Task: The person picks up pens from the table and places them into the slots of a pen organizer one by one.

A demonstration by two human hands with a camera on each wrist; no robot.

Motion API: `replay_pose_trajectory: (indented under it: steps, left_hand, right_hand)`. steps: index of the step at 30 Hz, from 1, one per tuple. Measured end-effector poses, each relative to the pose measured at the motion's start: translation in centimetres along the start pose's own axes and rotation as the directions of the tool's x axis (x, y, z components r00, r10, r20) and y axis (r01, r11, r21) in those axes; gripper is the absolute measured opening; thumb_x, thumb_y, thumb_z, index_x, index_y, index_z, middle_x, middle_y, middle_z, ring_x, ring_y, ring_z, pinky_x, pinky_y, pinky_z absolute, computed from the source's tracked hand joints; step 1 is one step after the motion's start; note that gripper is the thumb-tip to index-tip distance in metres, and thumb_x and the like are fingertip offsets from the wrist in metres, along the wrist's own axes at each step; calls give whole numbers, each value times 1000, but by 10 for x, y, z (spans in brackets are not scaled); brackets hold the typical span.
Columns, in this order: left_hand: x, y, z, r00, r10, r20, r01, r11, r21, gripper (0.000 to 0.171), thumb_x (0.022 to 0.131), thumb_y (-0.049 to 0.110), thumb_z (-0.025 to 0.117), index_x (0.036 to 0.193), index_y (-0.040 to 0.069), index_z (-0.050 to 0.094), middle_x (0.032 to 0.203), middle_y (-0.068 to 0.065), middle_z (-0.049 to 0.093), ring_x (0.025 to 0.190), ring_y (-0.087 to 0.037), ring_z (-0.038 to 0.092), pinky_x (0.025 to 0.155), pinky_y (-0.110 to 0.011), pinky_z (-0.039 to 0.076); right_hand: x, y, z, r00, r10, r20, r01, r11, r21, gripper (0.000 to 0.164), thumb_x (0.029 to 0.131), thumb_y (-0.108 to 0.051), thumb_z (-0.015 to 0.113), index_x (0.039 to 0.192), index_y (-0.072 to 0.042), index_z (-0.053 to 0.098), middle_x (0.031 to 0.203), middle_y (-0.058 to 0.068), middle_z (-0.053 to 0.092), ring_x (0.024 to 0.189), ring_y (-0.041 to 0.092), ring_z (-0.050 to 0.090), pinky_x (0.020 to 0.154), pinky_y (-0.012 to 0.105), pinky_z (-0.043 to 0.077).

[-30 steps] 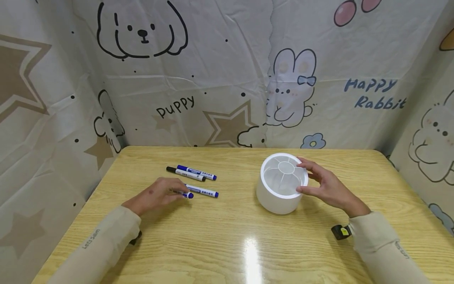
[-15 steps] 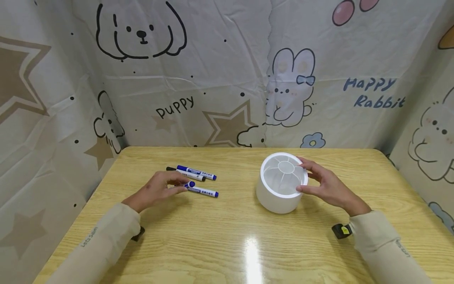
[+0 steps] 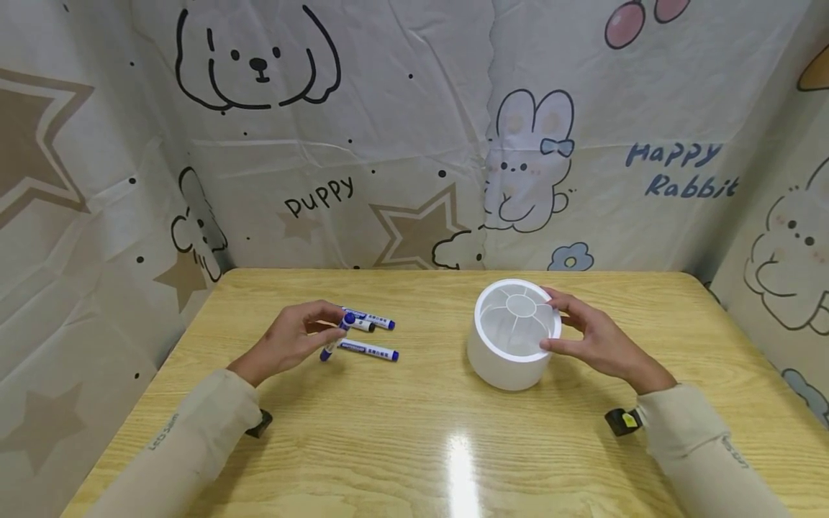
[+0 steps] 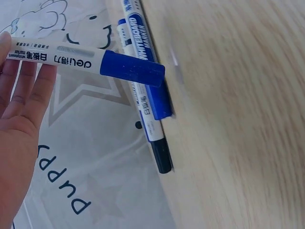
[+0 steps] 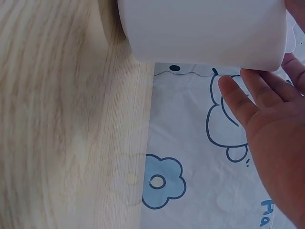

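My left hand [image 3: 291, 342] pinches a blue-capped whiteboard marker [image 4: 76, 57] between thumb and fingers. The marker is tilted and held above the table, its printed white barrel facing the left wrist camera. Just beyond the hand lie another blue-capped marker [image 3: 380, 321] and a black-capped marker [image 3: 364, 325], side by side and partly hidden by the fingers. A further blue marker [image 3: 369, 350] lies nearer. On the right, a round white pen holder [image 3: 507, 370] with clear inner dividers stands upright. My right hand [image 3: 599, 345] holds its right side, thumb and fingertips at the rim.
The wood-grain table [image 3: 388, 446] carries all these things. A printed cloth [image 3: 414, 129] with cartoon animals hangs behind its far edge and along both sides. A black wrist device [image 3: 623, 422] sits below the right sleeve.
My left hand has lifted the marker from beside the others and moved slightly away from me. The marker has swung from lying flat to a steep tilt. My right hand and the pen holder stay put.
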State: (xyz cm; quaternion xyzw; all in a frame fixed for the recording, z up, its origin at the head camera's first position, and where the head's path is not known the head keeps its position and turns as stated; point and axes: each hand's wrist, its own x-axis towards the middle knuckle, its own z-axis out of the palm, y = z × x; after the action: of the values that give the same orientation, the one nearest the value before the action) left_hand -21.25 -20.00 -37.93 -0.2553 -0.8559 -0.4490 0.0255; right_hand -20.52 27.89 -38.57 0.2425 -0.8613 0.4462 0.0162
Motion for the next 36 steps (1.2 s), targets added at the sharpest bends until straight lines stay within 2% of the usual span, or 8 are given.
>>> replay_pose_trajectory:
  steps: [4, 8, 12, 16, 19, 23, 31, 36]
  left_hand:
    - [2, 3, 0, 1000, -3, -30, 2, 999, -44, 21, 92, 2, 71, 112, 0, 68, 108, -13, 70, 102, -30, 69, 87, -35, 59]
    - [5, 5, 1, 998, 7, -66, -12, 996, -88, 21, 91, -2, 71, 112, -2, 67, 108, -15, 70, 101, -32, 69, 85, -29, 59]
    - [7, 8, 2, 995, 5, -98, -17, 993, -118, 22, 90, -2, 71, 112, -2, 67, 107, -15, 70, 97, -25, 70, 83, -24, 58]
    - [10, 10, 2, 992, 8, -129, -24, 992, -121, 22, 91, 1, 71, 112, -1, 67, 106, -14, 70, 92, -13, 69, 80, -22, 58]
    - [12, 13, 2, 988, 29, -155, -47, 992, -116, 23, 91, 1, 71, 113, -2, 67, 104, -15, 70, 88, -6, 68, 78, -21, 58]
    - [15, 15, 5, 979, 65, -194, -88, 989, -115, 23, 90, -1, 72, 113, -3, 66, 103, -16, 71, 88, -5, 66, 76, -20, 57]
    - [22, 20, 11, 964, 113, -242, -171, 957, -233, 23, 89, -9, 69, 112, -6, 64, 105, -19, 70, 95, -7, 66, 79, -22, 58]
    - [27, 23, 14, 960, 112, -256, -183, 944, -275, 24, 90, -10, 68, 113, -7, 63, 106, -14, 70, 97, -10, 67, 82, -25, 59]
  right_hand:
    - [0, 1, 0, 1000, 14, 4, -14, 1000, -1, 43, 83, -9, 82, 119, -4, 58, 158, 21, 32, 140, 46, 33, 100, 6, 36]
    - [0, 0, 0, 1000, 1, 4, -2, 1000, 8, 42, 83, -8, 82, 118, -3, 59, 157, 22, 33, 140, 47, 34, 100, 6, 37]
    - [0, -2, 0, 1000, -20, 2, 20, 999, 28, 41, 83, -4, 81, 117, -1, 60, 156, 22, 35, 138, 48, 35, 99, 6, 37]
    - [0, -1, 0, 1000, -18, 1, 18, 1000, 25, 41, 83, -5, 82, 118, -2, 60, 156, 21, 35, 138, 47, 36, 99, 6, 37]
    - [1, 0, 0, 1000, -17, 0, 17, 1000, 22, 41, 83, -5, 82, 117, -2, 60, 156, 20, 35, 138, 46, 36, 100, 7, 38]
    - [1, -1, 0, 1000, -22, 1, 22, 999, 23, 42, 82, -5, 82, 117, -2, 60, 156, 21, 35, 138, 46, 36, 100, 7, 38]
    - [1, -1, -1, 1000, 0, -3, 0, 1000, -2, 43, 82, -8, 83, 118, -3, 59, 156, 21, 35, 138, 46, 37, 101, 10, 39]
    - [1, 1, -1, 1000, -4, 1, 4, 1000, 2, 43, 82, -8, 83, 119, -3, 59, 157, 21, 34, 138, 47, 35, 100, 7, 38]
